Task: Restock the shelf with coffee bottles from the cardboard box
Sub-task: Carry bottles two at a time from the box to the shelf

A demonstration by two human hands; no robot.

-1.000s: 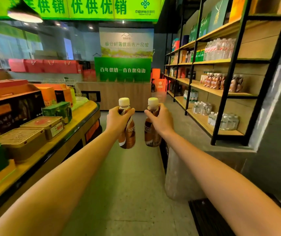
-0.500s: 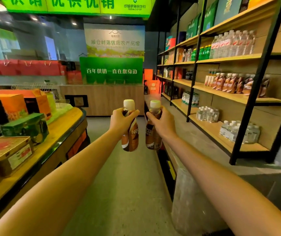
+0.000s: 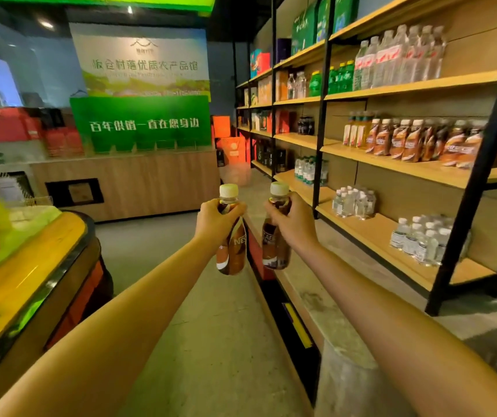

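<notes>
**2 coffee bottles in hand; shelf to the right**

Left hand grips left coffee bottle by the neck; right hand grips right coffee bottle likewise. Both bottles upright, caps up. Coffee shelf lies up and right, front edge nearer the right hand.

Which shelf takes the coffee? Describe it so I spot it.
Find the black-framed wooden shelving on the right. In its nearest bay, the second board from the bottom holds brown coffee bottles with pale caps. Boards above and below hold clear water bottles.
</notes>
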